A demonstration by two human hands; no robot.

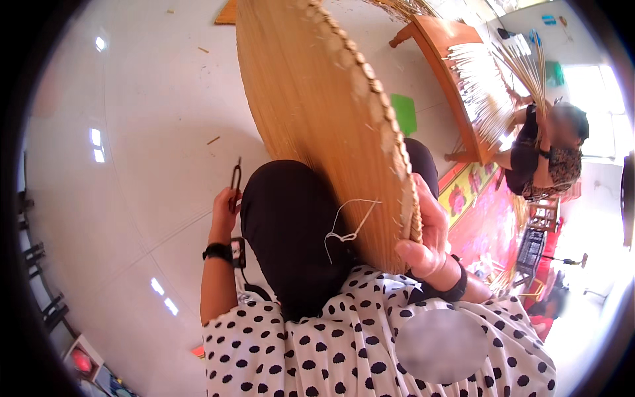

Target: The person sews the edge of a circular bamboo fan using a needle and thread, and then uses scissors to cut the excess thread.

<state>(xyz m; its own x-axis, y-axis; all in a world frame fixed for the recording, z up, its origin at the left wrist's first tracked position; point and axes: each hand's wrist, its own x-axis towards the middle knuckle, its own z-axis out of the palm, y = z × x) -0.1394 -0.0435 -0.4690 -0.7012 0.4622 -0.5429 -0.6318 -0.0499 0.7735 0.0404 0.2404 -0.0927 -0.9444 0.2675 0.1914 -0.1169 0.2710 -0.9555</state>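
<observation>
A large flat panel of pale straw (317, 119) stands on edge between my knees, tilted, with a curved, braided rim. My right hand (430, 228) is closed round its near lower edge, thumb on the face towards me. A white cord (345, 236) with a loop and loose ends comes out of the panel's face near my right hand. Out to the left, beside my dark-clad knee (284, 218), my left hand (225, 206) is closed on a slim, dark scissors-like tool (236, 180) pointing away from me. Its exact kind is hard to make out.
At the far right another person (552, 145) handles long stalks beside an orange-brown wooden table (440, 59) spread with pale stalks (479, 86). A green flat piece (403, 114) and a flowered mat (463, 195) lie on the floor. Straw bits (213, 140) are scattered to the left.
</observation>
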